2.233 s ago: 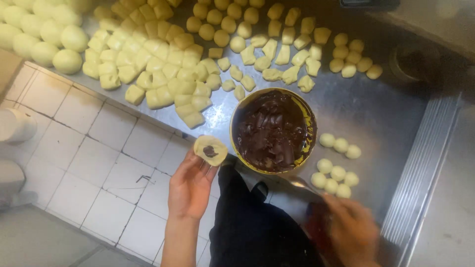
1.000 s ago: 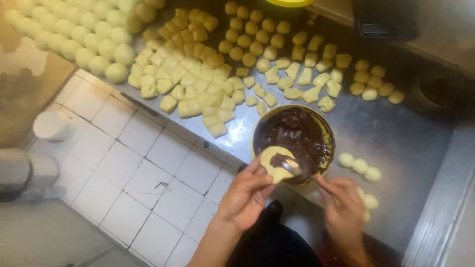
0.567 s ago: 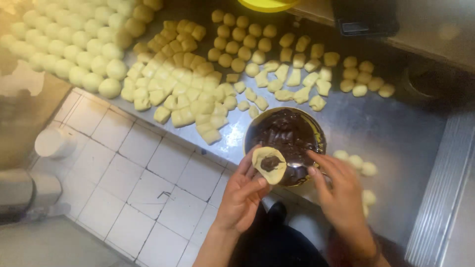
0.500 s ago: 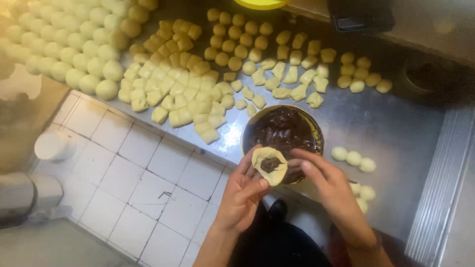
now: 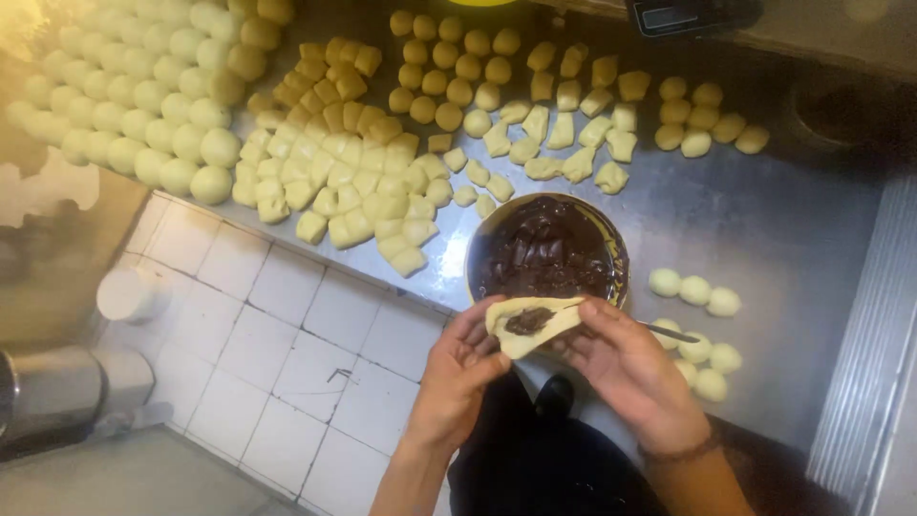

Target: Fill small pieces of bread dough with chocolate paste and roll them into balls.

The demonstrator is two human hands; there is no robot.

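Observation:
Both my hands hold a flattened piece of dough [image 5: 527, 333] with a dark chocolate dab in its middle, just in front of a round bowl of chocolate filling [image 5: 547, 254]. My left hand [image 5: 461, 368] cups the dough's left edge. My right hand [image 5: 626, 368] pinches its right edge and also grips a thin metal utensil [image 5: 671, 333] that sticks out to the right.
The steel table [image 5: 764, 229] carries several cut dough pieces [image 5: 363, 182] and rows of round dough balls [image 5: 153, 105] at the left. A few filled balls [image 5: 695, 290] lie right of the bowl. White tiled floor [image 5: 277, 363] lies below the table edge.
The left hand brought the dough over the bowl, the right hand put filling on it, and now both hands hold it nearer me with its edges lifting.

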